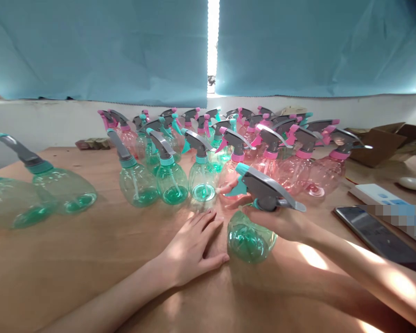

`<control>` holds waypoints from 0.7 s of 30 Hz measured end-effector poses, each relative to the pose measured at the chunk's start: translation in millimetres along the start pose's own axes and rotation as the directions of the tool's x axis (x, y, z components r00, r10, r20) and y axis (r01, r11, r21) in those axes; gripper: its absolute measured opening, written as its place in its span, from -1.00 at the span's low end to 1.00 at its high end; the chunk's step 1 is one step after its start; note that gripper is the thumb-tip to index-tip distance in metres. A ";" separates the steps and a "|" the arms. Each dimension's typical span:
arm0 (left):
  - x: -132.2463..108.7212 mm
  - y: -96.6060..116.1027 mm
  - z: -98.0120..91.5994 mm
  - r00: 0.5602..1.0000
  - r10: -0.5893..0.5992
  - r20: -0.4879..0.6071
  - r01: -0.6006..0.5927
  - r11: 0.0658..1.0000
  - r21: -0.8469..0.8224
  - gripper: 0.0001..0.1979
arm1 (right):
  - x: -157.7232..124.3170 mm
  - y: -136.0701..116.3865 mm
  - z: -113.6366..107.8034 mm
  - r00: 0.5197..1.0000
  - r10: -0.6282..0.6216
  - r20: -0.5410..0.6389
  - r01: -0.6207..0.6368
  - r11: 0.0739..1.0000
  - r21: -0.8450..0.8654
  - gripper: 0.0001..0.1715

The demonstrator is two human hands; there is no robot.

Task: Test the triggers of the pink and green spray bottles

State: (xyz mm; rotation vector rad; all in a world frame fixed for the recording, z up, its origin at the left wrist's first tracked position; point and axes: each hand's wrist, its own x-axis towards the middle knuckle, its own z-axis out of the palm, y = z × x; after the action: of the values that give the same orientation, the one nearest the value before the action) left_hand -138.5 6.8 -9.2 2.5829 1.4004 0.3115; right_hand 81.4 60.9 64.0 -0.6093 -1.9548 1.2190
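Note:
My right hand [280, 222] is closed around the neck of a green spray bottle [251, 240], just under its grey and turquoise trigger head. The bottle is slightly tilted, and I cannot tell whether its base touches the table. Flat on the wooden table lies my left hand [194, 247], fingers spread and holding nothing, to the left of that bottle. Beyond my hands stands a clear green spray bottle [203, 180], with another green spray bottle [172, 182] beside it. A pink spray bottle [298, 169] is in the row behind my right hand.
Many more pink and green spray bottles crowd the table's back. Two green bottles stand at left, one being this spray bottle [64, 185]. At right are a phone [377, 236], a white box [381, 194], a computer mouse [414, 184] and an open cardboard box [377, 143].

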 end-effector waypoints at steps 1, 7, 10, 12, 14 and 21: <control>-0.1 -0.3 0.5 1.000 0.001 -0.001 -0.001 1.000 -0.001 -0.27 | -0.2 0.7 0.0 1.000 -0.002 0.006 0.002 1.000 -0.004 -0.44; -0.4 -2.1 2.1 1.000 -0.001 -0.010 0.001 1.000 -0.005 -0.26 | 0.9 2.0 3.6 0.994 -0.102 -0.044 0.104 0.993 0.046 -0.38; 0.6 -2.1 0.9 1.000 0.009 -0.022 -0.010 1.000 -0.016 -0.26 | 2.0 1.8 4.8 0.994 -0.089 -0.060 0.093 0.993 0.068 -0.38; 1.4 -1.0 -0.9 1.000 0.008 -0.017 -0.008 1.000 -0.017 -0.26 | 2.4 2.1 5.1 0.994 -0.086 -0.062 0.090 0.993 0.070 -0.41; 1.9 0.6 -3.1 1.000 0.000 0.001 0.000 1.000 -0.015 -0.27 | 2.4 3.0 5.0 0.994 -0.083 -0.069 0.088 0.993 0.073 -0.41; 2.0 3.8 -6.6 1.000 -0.012 0.018 0.012 0.999 -0.030 -0.27 | 0.1 6.1 3.2 0.998 -0.051 -0.037 0.052 0.999 0.009 -0.37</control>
State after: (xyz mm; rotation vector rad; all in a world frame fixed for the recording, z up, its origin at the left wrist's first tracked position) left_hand -136.2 6.9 -1.8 2.5462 1.3936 0.3043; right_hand 78.9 61.8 57.6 -0.5690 -1.9211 1.1776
